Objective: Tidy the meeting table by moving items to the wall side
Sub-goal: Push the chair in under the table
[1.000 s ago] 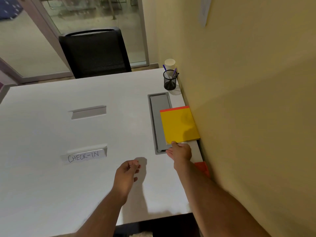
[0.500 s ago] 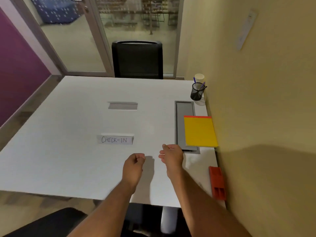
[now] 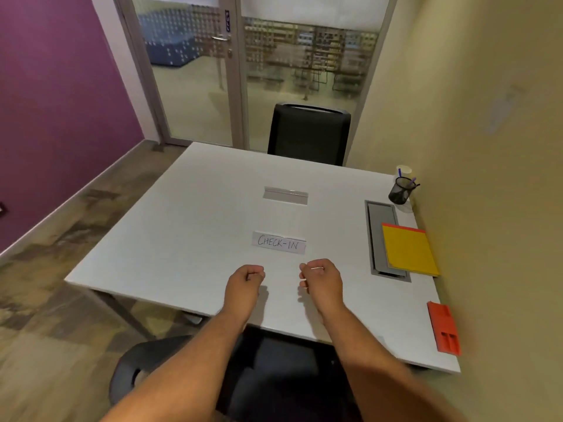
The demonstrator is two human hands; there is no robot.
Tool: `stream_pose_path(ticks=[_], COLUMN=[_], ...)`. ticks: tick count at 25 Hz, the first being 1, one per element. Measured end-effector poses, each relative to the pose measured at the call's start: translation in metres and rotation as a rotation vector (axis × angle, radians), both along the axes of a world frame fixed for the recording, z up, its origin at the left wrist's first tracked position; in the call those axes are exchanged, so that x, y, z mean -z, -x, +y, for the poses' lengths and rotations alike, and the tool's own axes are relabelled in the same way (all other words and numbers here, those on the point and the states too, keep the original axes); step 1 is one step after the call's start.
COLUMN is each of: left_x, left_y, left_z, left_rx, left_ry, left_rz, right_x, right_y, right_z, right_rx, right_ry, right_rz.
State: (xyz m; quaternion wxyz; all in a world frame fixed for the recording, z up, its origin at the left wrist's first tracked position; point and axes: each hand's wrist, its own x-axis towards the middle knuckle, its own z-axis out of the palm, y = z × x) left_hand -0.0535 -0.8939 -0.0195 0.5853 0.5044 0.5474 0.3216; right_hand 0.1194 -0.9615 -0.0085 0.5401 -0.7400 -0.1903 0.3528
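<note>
Black wire mesh formed the pen holder at the far right corner of the white tabletop, and a few blue or purple pens stood tilted inside it. Just behind it, against the yellow wall, stood a pale paper cup; its contents could not be seen. Nearer along the wall side, a yellow notepad with an orange top edge lay flat, partly covering the grey cable tray lid set into the tabletop. An orange stapler-like object lay at the near right edge, close to the wall. In the middle of the tabletop stood a sign reading "CHECK-IN", with a second clear sign holder farther back. A black chair stood at the far side.

Both forearms reached forward over the near edge. The left hand hovered with fingers curled loosely inward, holding nothing. The right hand, just beside it but apart, was likewise loosely curled and empty, near the "CHECK-IN" sign without touching it.
</note>
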Motion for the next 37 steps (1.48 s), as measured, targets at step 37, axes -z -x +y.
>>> stream_pose_path(ticks=[37], left_x=[-0.030], left_y=[0.448], left_z=[0.372], left_rx=[0.028], left_ry=[-0.212], left_rz=[0.211], right_x=[-0.007], right_y=[0.411], right_z=[0.329], right_rx=[-0.168], right_ry=[0.182], right_rz=[-0.589])
